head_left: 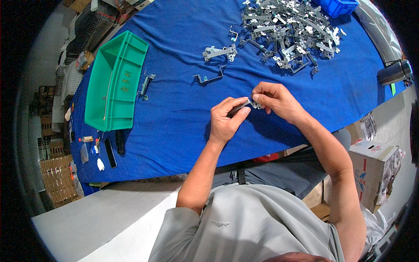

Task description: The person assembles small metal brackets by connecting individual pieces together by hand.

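Observation:
Between my two hands, above the blue cloth, is a small metal bracket (256,105). My left hand (228,118) pinches one end of it between thumb and fingers. At the other end, my right hand (276,99) has its thumb and fingertips closed on the bracket; the fingers hide most of that end. Farther off on the cloth lie a bent metal bracket (210,79) and a small cluster of brackets (219,53). A big heap of similar metal brackets (288,32) spreads across the far right.
A green plastic bin (139,65) stands at the left, with one bracket (146,86) beside it. Near the left edge lie a phone (110,153) and small items. A blue bin (338,6) and dark metal flask (395,72) are at right. A cardboard box (371,170) stands below.

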`<state>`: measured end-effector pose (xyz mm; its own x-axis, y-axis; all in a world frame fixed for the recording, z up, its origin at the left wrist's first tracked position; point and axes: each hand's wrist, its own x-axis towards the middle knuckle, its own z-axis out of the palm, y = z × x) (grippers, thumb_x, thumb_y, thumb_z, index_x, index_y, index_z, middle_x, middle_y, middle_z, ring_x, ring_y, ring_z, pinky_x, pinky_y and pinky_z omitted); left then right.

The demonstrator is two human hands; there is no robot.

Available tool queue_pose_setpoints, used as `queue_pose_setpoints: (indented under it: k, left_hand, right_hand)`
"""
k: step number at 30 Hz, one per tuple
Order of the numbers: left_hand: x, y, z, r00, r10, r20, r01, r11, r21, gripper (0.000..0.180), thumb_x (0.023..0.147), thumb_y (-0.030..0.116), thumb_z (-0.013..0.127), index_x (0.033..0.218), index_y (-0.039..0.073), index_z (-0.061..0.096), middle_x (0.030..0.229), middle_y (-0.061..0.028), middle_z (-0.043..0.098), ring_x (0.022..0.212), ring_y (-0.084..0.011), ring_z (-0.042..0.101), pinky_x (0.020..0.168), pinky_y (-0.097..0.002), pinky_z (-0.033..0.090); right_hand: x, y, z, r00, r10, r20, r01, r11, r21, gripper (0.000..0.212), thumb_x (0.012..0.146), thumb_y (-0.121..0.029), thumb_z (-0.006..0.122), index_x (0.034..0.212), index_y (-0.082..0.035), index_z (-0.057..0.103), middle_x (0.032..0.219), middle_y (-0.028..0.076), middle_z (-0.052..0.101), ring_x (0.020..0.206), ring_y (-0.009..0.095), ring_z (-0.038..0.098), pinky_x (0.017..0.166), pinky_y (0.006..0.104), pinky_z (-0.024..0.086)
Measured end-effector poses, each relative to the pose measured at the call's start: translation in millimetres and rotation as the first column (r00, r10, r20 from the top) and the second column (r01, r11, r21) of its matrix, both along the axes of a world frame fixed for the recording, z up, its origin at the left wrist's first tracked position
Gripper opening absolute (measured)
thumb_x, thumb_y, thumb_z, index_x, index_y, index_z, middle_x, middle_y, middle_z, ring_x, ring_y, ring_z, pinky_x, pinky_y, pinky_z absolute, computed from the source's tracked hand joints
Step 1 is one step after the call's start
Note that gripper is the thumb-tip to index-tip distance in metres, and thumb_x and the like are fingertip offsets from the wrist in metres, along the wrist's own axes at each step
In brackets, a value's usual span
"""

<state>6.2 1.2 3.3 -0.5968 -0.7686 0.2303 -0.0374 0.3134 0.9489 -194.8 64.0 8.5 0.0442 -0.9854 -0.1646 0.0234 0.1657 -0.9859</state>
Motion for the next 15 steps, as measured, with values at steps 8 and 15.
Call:
queue_pose_setpoints:
  k: [8, 15]
  left_hand:
    - [0, 1, -9, 0.979, 0.157, -0.132, -0.145, 0.985, 0.097, 0.021, 0.084, 0.002, 0.074, 0.104, -0.002, 0.072, 0.084, -0.0038, 0.066, 0.072, -0.0073, 0.058, 0.064, -0.0220, 0.046]
    - [3, -1, -8, 0.991, 0.108, -0.079, -0.096, 0.985, 0.143, 0.020, 0.085, 0.004, 0.073, 0.104, -0.002, 0.072, 0.085, -0.0034, 0.066, 0.073, -0.0070, 0.058, 0.064, -0.0222, 0.046]
  right_hand:
    - [-11, -3, 4, 0.989, 0.029, -0.148, -0.020, 0.998, 0.065, 0.021, 0.098, -0.022, 0.059, 0.094, -0.003, 0.067, 0.077, 0.001, 0.064, 0.061, 0.007, 0.055, 0.053, 0.0235, 0.044]
    - [-1, 1, 9, 0.982, 0.035, -0.185, -0.030, 0.999, 0.031, 0.019, 0.097, -0.017, 0.059, 0.096, 0.000, 0.067, 0.077, 0.002, 0.063, 0.064, 0.009, 0.056, 0.058, 0.0263, 0.048]
